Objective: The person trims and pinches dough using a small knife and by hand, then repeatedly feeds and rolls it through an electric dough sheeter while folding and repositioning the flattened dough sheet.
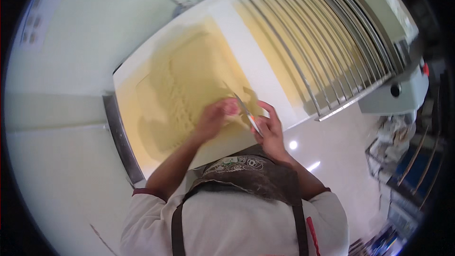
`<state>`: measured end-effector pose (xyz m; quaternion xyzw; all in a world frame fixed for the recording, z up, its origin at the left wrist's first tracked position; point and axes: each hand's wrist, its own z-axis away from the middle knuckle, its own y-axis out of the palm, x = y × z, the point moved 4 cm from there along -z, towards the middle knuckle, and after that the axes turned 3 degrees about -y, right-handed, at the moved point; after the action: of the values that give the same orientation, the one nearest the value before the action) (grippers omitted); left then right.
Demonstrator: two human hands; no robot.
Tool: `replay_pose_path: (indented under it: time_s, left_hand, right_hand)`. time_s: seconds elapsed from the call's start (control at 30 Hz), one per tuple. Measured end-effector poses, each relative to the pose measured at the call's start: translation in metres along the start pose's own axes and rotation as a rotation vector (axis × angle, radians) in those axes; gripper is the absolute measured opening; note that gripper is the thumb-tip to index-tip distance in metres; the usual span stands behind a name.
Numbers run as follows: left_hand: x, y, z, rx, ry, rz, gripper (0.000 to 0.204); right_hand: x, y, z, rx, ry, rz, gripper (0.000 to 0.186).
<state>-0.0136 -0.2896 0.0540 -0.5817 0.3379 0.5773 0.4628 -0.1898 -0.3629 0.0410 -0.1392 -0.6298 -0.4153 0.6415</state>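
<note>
A person's right hand (271,135) holds a small knife (244,108) in the middle of the frame. The fingers of that grip are closed around the white and orange handle, and the blade points up and to the left. The left hand (212,119) is just beside the blade, with its fingers curled in. I cannot tell if that grip has something in it, because the fingers hide the inside.

Under both hands is a big yellow sheet (208,61), maybe dough. It lies on the white table (251,57), in the middle and left of the frame. A bumpy line (177,99) runs down it, to the left of the hands. At the upper right, another yellow patch (279,66) goes under a metal rack (354,96) with long bars.

The step in hand looks like small knife work close to the left fingers, maybe cutting or scraping. I cannot see if the blade touches the sheet. The next move calls for a firm hold on the handle, a slow blade, and left fingers kept away from the sharp edge.
</note>
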Motion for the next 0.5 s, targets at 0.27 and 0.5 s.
replay_pose_path:
  time_s: [0.27,0.5]
  left_hand:
    - [-0.002,-0.166,0.06,-0.621,0.016,0.527,0.027]
    - [0.128,-0.361,0.088,-1.006,-0.323,-0.227,0.03]
  right_hand:
    - [0.004,0.16,-0.035,0.259,0.078,0.004,0.037]
    - [-0.043,0.177,-0.017,0.234,0.148,0.247,0.036]
